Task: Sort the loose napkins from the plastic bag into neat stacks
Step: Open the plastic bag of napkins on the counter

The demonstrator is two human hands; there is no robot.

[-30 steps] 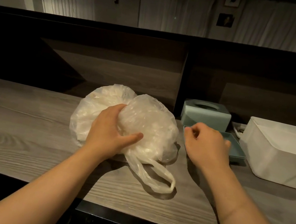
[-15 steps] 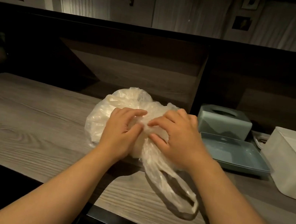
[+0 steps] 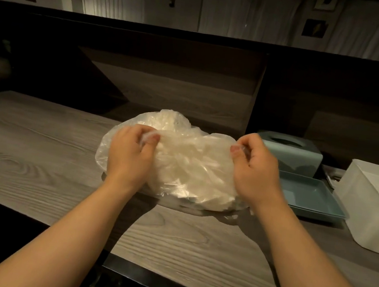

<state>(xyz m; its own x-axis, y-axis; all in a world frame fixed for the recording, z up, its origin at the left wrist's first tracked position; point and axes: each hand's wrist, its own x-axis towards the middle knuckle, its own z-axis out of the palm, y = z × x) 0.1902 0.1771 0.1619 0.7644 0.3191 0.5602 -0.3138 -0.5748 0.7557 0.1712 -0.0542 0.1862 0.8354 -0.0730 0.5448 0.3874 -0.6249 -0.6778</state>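
Observation:
A clear plastic bag (image 3: 187, 165) full of white napkins lies on the grey wood-grain counter (image 3: 33, 151), in the middle of the view. My left hand (image 3: 129, 156) pinches the bag's film on its left side. My right hand (image 3: 253, 175) pinches the film on the right side. The two hands are well apart, and the plastic is stretched wide between them. The napkins show only as a pale mass through the film; single sheets cannot be made out.
A teal tissue box (image 3: 290, 157) stands behind the right hand, with a shallow teal tray (image 3: 311, 199) in front of it. A white bin (image 3: 376, 210) sits at the far right. A dark partition rises behind the counter, and the counter's front edge lies below my forearms.
My right hand came from the tray onto the bag beside the left. Both hands have since taken hold of the film and drawn apart sideways, spreading the plastic. The loose handle loop is out of sight.

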